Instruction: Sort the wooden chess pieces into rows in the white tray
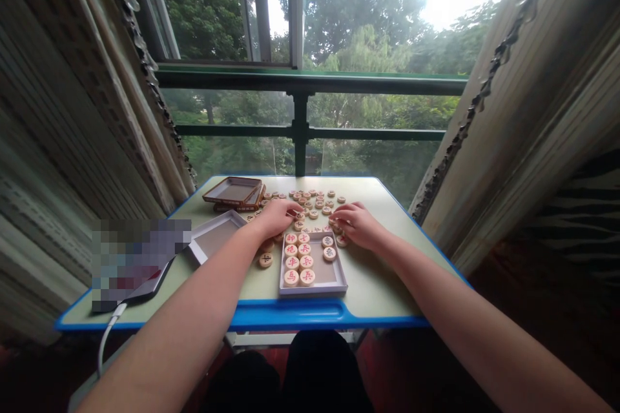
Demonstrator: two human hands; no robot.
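Observation:
Wooden xiangqi pieces, round with carved characters, lie scattered over the table. My left hand (281,215) reaches in among them, its curled fingertips closed at a xiangqi piece (299,216) behind the tray. Across from it, my right hand (358,223) has its fingers bent together around a piece (333,222) near the tray's far right corner; the fingers partly hide it. Between my forearms sits a shallow white tray (343,281). Two columns of red-marked pieces (306,262) fill its left side, and two dark-marked pieces (329,253) lie on the right.
Brown-edged box lids (233,190) are stacked at the back left. A second white tray (203,246) lies partly under my left forearm. Near the left edge is a blurred-out device (140,268) with a white cable (107,332). A blue rim (387,321) borders the table before the window.

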